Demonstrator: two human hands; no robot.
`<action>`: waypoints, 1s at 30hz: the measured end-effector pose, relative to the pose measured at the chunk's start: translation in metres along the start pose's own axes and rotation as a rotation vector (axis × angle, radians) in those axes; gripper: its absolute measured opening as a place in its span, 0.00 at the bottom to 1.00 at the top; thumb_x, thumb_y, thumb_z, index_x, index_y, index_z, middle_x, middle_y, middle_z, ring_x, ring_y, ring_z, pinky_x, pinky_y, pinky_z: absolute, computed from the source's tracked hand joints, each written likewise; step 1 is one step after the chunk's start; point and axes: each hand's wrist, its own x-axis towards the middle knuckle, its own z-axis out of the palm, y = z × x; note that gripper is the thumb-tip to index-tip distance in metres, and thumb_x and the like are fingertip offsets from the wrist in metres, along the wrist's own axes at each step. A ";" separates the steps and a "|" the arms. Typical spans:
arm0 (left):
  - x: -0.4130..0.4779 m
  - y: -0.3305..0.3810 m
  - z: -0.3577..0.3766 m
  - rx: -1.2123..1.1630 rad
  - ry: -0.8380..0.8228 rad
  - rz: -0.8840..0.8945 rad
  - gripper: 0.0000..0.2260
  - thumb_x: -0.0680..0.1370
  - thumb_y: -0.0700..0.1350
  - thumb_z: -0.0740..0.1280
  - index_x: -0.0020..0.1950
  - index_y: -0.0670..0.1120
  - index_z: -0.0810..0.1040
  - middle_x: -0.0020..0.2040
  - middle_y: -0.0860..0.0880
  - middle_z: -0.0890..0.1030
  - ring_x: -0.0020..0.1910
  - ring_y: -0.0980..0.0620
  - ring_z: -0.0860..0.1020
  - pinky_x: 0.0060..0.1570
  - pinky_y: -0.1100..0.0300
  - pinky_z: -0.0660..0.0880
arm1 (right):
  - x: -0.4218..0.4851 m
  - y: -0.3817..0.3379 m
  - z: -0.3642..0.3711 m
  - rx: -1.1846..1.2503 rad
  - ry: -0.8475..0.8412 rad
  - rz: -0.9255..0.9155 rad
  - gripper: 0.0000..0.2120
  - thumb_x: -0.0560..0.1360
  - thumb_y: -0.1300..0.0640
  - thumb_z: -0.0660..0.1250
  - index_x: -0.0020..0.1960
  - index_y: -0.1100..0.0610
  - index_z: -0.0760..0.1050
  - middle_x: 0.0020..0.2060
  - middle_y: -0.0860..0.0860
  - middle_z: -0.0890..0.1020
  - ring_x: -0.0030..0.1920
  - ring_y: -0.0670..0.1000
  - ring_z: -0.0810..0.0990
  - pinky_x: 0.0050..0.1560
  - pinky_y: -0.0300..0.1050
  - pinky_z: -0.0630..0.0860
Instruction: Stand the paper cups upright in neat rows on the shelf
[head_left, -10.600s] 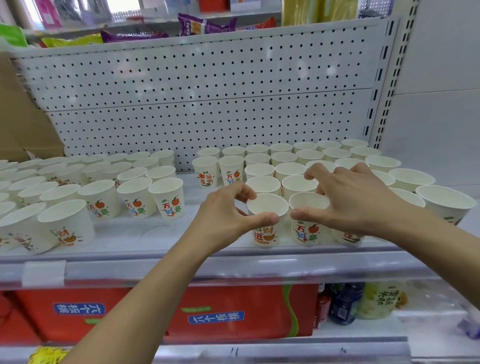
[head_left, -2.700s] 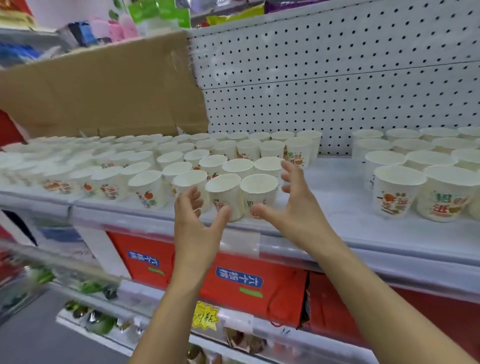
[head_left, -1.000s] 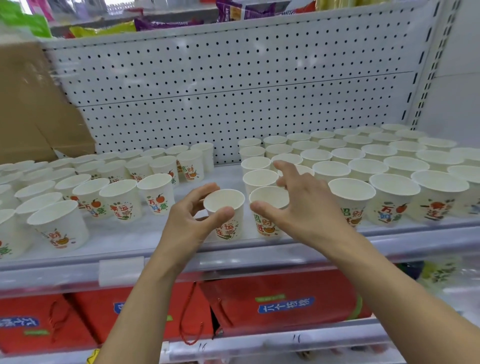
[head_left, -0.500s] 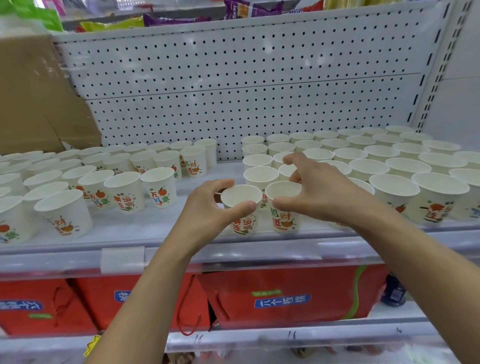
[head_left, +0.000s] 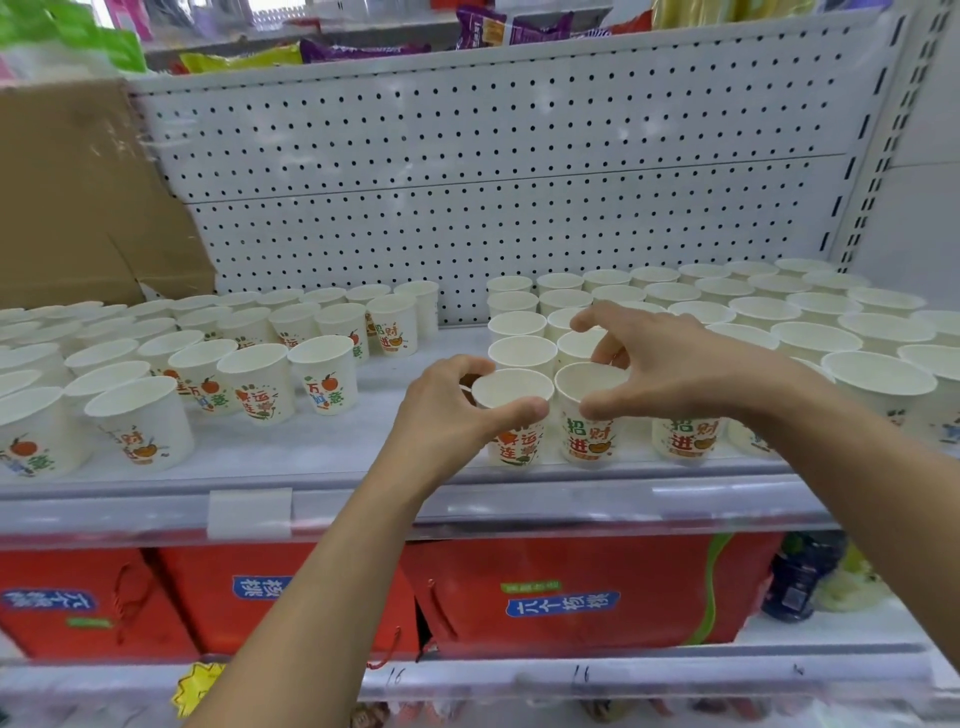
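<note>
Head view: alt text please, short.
Two hands each grip an upright paper cup at the front of a white shelf: the left hand holds the left cup, the right hand the right cup beside it. Rows of cups stand either side, before a pegboard.

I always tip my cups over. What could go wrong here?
The left hand grips a white printed paper cup near the front edge of the white shelf; a nudge could drop it. The right hand pinches the neighbouring paper cup and reaches over the packed cups behind, which might topple.
</note>
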 end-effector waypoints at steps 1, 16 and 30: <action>0.000 0.001 0.001 0.005 0.004 0.001 0.37 0.59 0.67 0.76 0.63 0.51 0.77 0.55 0.53 0.80 0.45 0.58 0.79 0.53 0.50 0.78 | 0.000 0.001 0.000 -0.006 0.005 -0.004 0.35 0.62 0.40 0.71 0.65 0.35 0.60 0.52 0.42 0.78 0.57 0.53 0.73 0.60 0.55 0.71; -0.003 0.005 0.006 -0.029 0.017 -0.017 0.37 0.61 0.64 0.77 0.65 0.49 0.76 0.55 0.53 0.80 0.48 0.58 0.79 0.54 0.50 0.78 | -0.002 0.002 0.004 -0.029 0.054 -0.010 0.37 0.60 0.32 0.68 0.66 0.38 0.61 0.53 0.43 0.76 0.56 0.53 0.74 0.57 0.55 0.73; -0.004 0.012 0.013 -0.058 -0.002 -0.004 0.35 0.63 0.62 0.77 0.66 0.52 0.73 0.56 0.55 0.78 0.47 0.59 0.79 0.54 0.51 0.78 | -0.008 0.004 -0.003 -0.045 0.085 -0.018 0.37 0.64 0.37 0.72 0.68 0.44 0.61 0.55 0.45 0.76 0.53 0.51 0.75 0.57 0.52 0.73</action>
